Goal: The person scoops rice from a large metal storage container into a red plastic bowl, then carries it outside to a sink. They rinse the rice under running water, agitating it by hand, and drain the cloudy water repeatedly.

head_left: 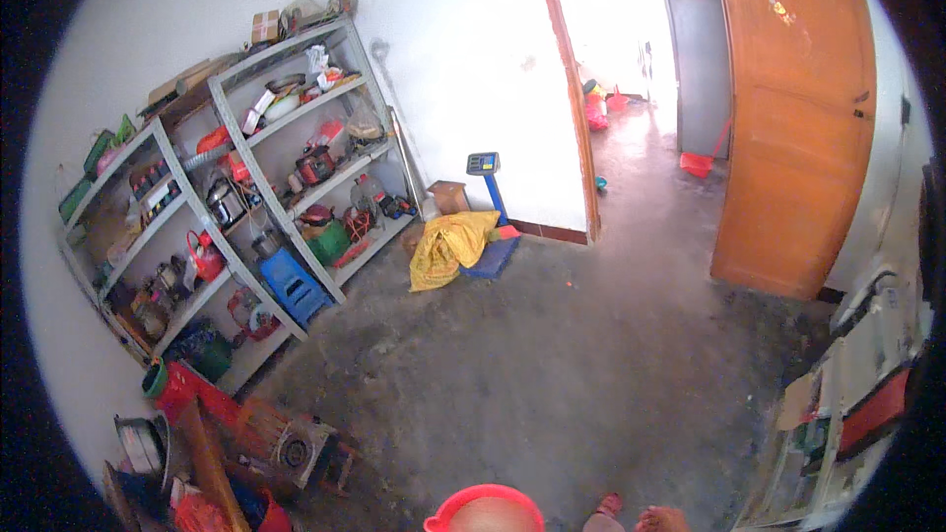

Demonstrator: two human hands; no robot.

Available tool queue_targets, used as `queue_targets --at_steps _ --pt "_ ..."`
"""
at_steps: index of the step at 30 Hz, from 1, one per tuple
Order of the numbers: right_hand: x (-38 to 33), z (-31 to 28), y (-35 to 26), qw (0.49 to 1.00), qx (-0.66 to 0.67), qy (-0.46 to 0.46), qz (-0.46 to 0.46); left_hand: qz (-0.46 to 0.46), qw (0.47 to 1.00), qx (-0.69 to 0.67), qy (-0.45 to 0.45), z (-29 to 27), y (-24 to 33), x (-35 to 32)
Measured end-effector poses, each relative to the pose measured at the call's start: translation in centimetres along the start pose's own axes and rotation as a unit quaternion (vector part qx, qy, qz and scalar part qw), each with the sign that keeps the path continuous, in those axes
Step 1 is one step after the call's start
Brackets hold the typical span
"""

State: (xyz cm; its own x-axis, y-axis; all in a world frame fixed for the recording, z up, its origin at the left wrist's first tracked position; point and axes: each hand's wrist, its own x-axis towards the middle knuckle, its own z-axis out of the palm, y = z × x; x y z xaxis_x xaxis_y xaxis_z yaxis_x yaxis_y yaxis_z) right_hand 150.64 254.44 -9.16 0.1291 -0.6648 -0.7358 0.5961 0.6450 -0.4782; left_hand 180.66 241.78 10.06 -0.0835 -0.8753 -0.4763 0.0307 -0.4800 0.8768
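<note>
Neither of my hands shows in the head view. At the lower edge is a red plastic basin (438,521) with a round rim, cut off by the frame. Its inside looks pale tan, and I cannot make out what that is. What holds or supports the basin is out of sight. Right of it, two small reddish, skin-toned shapes (661,519) stand at the bottom edge; they look like feet on the floor, though blur hides the detail.
Metal shelves (288,220) full of household goods line the left wall. A yellow sack (453,248) lies by a blue platform scale (493,258). A gas stove (296,448) sits lower left. An orange door (793,128) stands open; a folded frame (828,424) leans at right.
</note>
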Motion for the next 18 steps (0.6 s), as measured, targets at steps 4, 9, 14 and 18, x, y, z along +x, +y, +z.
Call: queue_targets --at_steps 4,9,14,18 --pt "0.8 8.6 -9.7 0.992 -0.115 -0.031 -0.048 -0.001 1.000 -0.001 0.010 2.9 4.3 4.7" --pt "3.9 16.5 -18.7 0.962 -0.192 -0.144 -0.127 -0.005 1.000 -0.016 0.026 5.6 7.6 9.2" --pt "10.8 16.7 -24.5 0.938 -0.210 -0.194 -0.194 -0.017 0.999 -0.030 0.030 8.0 10.1 15.5" --pt "16.8 15.8 -30.0 0.930 -0.215 -0.189 -0.229 -0.026 0.999 -0.042 0.012 9.8 12.7 23.2"
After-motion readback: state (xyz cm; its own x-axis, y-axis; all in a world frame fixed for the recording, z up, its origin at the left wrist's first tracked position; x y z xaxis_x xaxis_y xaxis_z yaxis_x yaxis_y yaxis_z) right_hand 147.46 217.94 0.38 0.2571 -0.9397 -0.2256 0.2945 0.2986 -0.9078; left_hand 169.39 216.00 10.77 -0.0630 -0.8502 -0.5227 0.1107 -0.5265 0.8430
